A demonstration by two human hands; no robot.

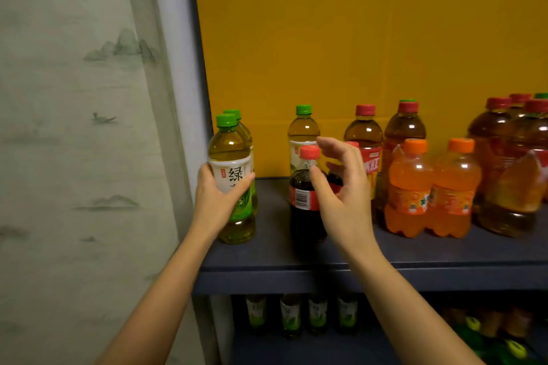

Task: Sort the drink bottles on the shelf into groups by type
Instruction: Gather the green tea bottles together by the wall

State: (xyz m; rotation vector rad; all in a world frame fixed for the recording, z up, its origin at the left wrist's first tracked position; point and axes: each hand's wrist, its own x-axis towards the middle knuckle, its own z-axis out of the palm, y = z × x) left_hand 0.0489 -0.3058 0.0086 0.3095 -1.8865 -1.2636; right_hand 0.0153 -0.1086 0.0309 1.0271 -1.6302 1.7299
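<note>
Left hand: my left hand (pixel 214 201) is wrapped around the white label of a green tea bottle (pixel 232 178), thumb on the near side and fingers curling round the front, clamped firmly on it.
Green tea bottle: it stands upright at the far left end of the dark shelf (pixel 415 249), base on the board, green cap up; a second green tea bottle (pixel 246 130) stands just behind it, mostly hidden.
Right hand: my right hand (pixel 341 190) is spread wide, thumb and fingers apart, holding nothing; it hovers around the neck of a cola bottle (pixel 305 204) (the thumb looks close to the bottle's shoulder, but I cannot tell if it touches).
Cola bottle: upright near the shelf's front edge, red cap, dark drink, barcode facing me.
Behind the cola: a third green tea bottle (pixel 303 133) stands near the yellow back panel (pixel 355 53).
Further right: red-capped iced black tea bottles (pixel 366 133) along the back, two orange soda bottles (pixel 409 187) side by side in front, and a cluster of bigger brown tea bottles (pixel 504 169) at the right edge.
Below: the lower shelf holds a row of green tea bottles (pixel 302 314), dim and blurred.
Left of the shelf: a pale curtain (pixel 74 127) printed with ink-style hills.
</note>
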